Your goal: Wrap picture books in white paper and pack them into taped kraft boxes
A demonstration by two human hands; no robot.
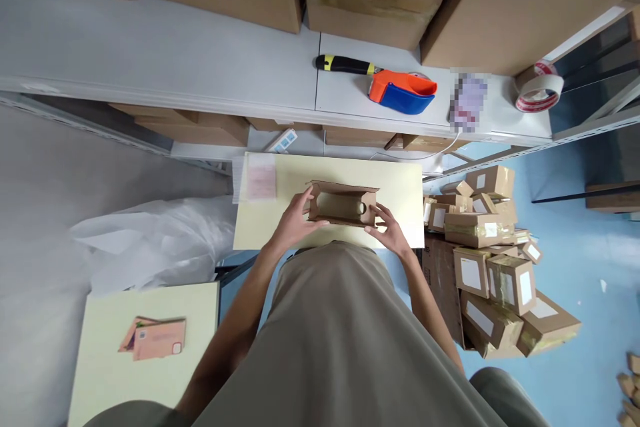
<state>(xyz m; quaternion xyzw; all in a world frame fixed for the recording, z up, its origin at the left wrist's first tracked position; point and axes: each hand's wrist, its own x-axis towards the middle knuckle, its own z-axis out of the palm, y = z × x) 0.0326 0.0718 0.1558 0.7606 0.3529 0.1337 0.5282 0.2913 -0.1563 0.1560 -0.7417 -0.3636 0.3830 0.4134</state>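
A small cardboard box with raised walls sits over the pale yellow table in front of my body, its open side facing up. Its inside looks pale, with a small round dark-edged shape near the right end that I cannot make out. My left hand grips the left end, fingers at the far corner and thumb along the near edge. At the right end, my right hand holds the box between thumb and curved fingers. Pinkish and white papers lie on the table to the left.
Above the table, a grey shelf bears large cartons, an orange-and-blue tape dispenser, a phone and tape rolls. Packed boxes are heaped at right. Plastic wrap and a side table with pink papers are at left.
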